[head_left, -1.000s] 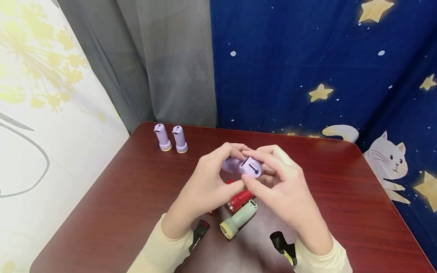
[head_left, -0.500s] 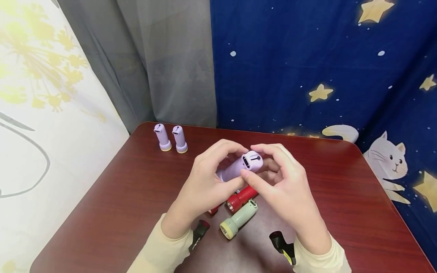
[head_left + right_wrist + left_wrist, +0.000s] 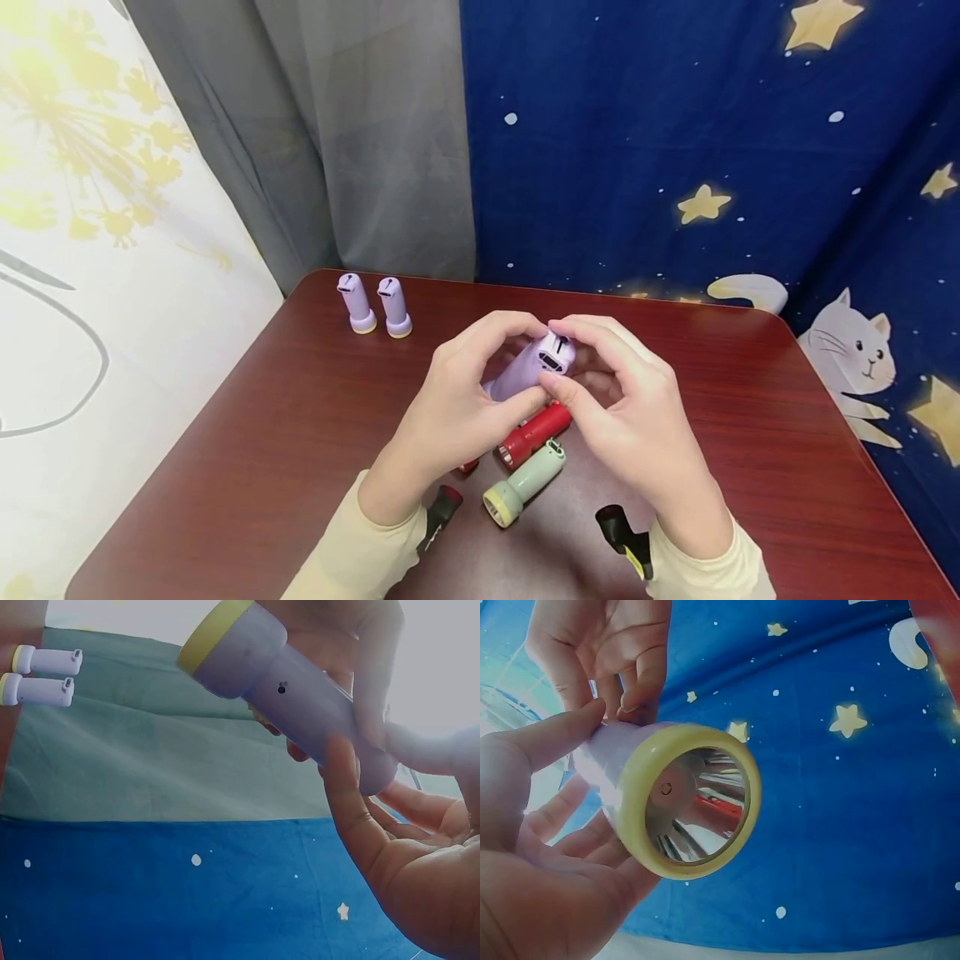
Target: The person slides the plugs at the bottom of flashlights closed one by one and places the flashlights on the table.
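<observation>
Back left: rear lilac flashlight and its twin stand lens-down, probably since the wide head is the stable base. Left hand curls round held lilac flashlight, raised off table; green flashlight and red flashlight lie below. Right hand pinches held one's tail, likely for angle control.

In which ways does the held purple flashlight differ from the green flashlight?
The purple flashlight is in the left hand and right hand; the green flashlight lies on the table. In the head view, the purple flashlight's yellow rim is hidden; the green flashlight's shows. Both widen toward the yellow rim.
</observation>
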A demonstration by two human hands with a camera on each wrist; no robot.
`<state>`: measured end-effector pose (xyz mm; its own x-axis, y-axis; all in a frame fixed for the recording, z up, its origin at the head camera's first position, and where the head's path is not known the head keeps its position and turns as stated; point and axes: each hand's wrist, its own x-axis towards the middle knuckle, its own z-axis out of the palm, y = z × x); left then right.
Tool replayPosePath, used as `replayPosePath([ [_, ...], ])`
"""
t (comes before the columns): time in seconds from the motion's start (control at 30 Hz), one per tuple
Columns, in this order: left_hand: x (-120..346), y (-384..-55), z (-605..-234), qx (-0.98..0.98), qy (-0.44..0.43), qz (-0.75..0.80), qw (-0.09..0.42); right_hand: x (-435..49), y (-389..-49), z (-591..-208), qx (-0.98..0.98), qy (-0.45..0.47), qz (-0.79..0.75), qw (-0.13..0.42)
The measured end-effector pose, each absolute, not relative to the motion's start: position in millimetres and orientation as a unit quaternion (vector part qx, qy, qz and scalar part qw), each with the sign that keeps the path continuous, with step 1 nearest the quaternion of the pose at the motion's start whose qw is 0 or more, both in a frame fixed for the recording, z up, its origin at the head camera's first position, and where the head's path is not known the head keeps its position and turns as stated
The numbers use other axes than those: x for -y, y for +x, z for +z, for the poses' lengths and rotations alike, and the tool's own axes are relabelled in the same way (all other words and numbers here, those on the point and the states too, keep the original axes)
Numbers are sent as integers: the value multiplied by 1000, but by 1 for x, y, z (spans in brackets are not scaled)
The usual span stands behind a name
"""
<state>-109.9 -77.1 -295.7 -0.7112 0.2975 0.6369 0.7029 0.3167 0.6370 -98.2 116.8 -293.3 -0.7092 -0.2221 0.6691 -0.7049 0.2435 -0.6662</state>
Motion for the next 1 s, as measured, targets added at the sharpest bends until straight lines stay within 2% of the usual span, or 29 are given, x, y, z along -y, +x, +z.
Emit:
replayPosePath([
  [0.37,77,-113,-297,778,-330,-497,199,-119,-101,-294,787,301,476,251],
  [1.0,77,-114,-304,767,-339,-511,189,-121,-102,-298,770,328,463,293],
])
